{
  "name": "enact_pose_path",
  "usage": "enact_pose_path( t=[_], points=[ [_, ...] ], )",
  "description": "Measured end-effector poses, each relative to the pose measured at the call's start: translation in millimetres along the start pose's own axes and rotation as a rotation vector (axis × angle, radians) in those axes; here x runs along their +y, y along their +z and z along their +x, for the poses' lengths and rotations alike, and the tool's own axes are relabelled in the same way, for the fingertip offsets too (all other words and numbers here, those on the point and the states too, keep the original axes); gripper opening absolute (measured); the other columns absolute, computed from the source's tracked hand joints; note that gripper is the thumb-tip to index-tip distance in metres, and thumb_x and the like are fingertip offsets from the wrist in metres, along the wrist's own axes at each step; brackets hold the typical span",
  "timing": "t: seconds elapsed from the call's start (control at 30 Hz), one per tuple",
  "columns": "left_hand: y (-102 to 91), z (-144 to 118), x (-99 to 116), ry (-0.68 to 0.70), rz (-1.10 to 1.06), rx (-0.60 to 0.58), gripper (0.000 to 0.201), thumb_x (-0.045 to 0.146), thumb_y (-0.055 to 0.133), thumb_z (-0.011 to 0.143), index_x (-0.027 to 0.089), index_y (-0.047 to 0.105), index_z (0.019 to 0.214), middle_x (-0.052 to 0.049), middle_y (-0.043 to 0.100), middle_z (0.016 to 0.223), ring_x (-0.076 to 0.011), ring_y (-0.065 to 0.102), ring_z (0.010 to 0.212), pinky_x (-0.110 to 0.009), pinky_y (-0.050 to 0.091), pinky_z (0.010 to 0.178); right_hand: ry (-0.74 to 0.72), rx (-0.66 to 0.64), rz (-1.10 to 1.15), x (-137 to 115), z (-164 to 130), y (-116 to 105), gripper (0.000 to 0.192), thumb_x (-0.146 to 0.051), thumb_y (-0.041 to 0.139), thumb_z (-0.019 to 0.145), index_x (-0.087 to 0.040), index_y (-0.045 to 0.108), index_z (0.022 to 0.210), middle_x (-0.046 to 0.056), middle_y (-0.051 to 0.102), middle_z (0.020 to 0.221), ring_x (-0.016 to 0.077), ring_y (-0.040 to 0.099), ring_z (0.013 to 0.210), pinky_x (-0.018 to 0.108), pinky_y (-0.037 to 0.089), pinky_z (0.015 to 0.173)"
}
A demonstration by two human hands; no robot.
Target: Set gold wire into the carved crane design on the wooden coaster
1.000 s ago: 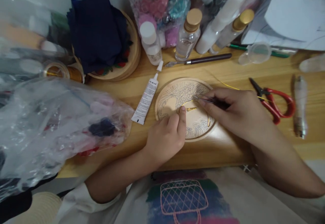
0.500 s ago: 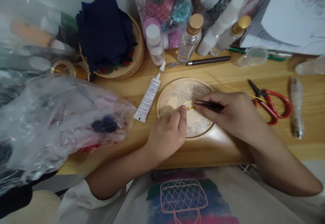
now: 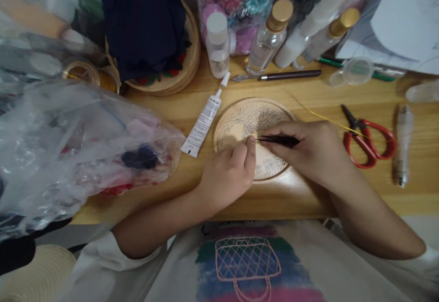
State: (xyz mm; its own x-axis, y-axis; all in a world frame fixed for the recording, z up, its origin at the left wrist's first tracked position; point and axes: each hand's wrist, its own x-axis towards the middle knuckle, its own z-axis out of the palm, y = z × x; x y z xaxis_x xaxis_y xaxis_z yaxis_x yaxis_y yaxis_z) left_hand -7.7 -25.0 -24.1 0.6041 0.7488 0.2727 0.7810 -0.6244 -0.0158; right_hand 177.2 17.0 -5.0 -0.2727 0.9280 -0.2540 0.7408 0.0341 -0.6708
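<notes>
Our right hand pinches dark tweezers; our left hand, grip unclear, should steady gold wire against the line-drawn wooden disc.

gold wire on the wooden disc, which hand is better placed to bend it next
Probably the right hand: it holds the tweezers, tips by the gold wire, while the left hand rests on the wooden disc.

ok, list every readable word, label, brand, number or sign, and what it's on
Nothing reads with certainty.
White tube: heading and fine print, too small and blurred.
White-capped bottle: label marks, too small.
Shirt: dark marks above print, unreadable.
Wooden disc: line drawing, no words visible.
</notes>
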Motion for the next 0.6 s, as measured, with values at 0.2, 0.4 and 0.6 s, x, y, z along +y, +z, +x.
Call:
enact_pose_path(
  t=[0.2, 0.4, 0.6],
  points=[
    [1.7, -1.8, 0.2, -0.003, -0.016, 0.033, 0.027, 0.005, 0.047, 0.09, 0.0, 0.062, 0.113, -0.002, 0.059, 0.067, -0.0129, 0.057, 0.052, -0.026, 0.039, 0.042, -0.013, 0.014, -0.009, -1.8, 2.4, -0.7, 0.013, -0.025, 0.07, 0.079, -0.025, 0.078, 0.088, -0.001, 0.079, 0.085, 0.0202, 0.073, 0.075, 0.029, 0.05, 0.065],
    [3.6, -3.0, 0.4, -0.025, -0.023, 0.039, 0.028, 0.006, 0.046, 0.09, 0.001, 0.063, 0.112, -0.003, 0.063, 0.071, -0.0115, 0.056, 0.052, -0.025, 0.038, 0.044, 0.021, -0.011, -0.021, -1.6, 4.4, -1.2, 0.012, -0.029, 0.069, 0.079, -0.024, 0.078, 0.085, -0.001, 0.078, 0.081, 0.02, 0.072, 0.074, 0.028, 0.049, 0.063],
    [4.9, -3.7, -1.4, -0.04, -0.13, 0.023, 0.029, 0.006, 0.043, 0.093, 0.003, 0.062, 0.114, -0.004, 0.064, 0.07, -0.0116, 0.059, 0.052, -0.024, 0.036, 0.042, 0.012, -0.02, -0.009, -2.5, 5.4, -0.5, 0.013, -0.028, 0.068, 0.078, -0.023, 0.078, 0.086, 0.0, 0.078, 0.081, 0.0201, 0.071, 0.074, 0.029, 0.049, 0.064]
  ],
)
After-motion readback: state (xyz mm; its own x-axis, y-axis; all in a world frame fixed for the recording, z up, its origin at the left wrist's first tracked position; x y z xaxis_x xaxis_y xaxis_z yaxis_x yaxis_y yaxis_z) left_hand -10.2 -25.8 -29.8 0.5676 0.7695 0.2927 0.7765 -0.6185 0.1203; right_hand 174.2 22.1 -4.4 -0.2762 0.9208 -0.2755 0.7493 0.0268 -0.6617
